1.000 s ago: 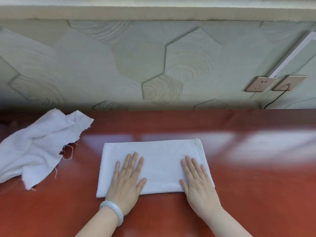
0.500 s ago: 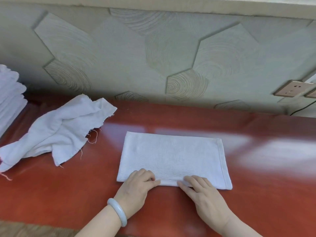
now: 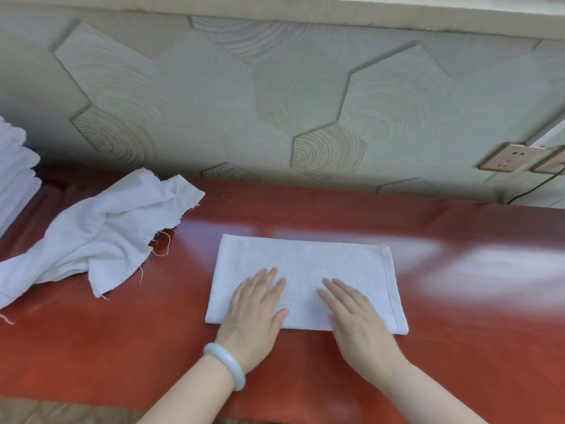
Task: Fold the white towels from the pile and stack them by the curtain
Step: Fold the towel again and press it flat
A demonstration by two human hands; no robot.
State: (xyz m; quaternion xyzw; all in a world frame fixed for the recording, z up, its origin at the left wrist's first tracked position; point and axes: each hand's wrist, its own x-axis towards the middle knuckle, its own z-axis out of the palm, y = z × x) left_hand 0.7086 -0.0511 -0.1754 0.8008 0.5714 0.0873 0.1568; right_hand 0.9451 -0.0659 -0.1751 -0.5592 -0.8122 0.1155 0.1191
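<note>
A folded white towel (image 3: 308, 264) lies flat on the red table (image 3: 458, 347) in front of me. My left hand (image 3: 255, 313), with a pale bangle on the wrist, rests palm down on the towel's near left part, fingers straight. My right hand (image 3: 357, 322) lies flat on its near right part, fingers straight as well. A crumpled white cloth with frayed edges (image 3: 97, 240) lies to the left. A stack of folded white towels (image 3: 13, 169) shows at the far left edge, partly cut off.
A patterned wall (image 3: 275, 102) rises right behind the table. Two wall sockets (image 3: 507, 157) with a black cable sit at the right. The table's near edge (image 3: 76, 402) shows at the bottom left.
Half a second ago both hands pinched the towel's near edge with curled fingers. Now they lie flat on the towel. The view has shifted left, bringing the stack into sight.
</note>
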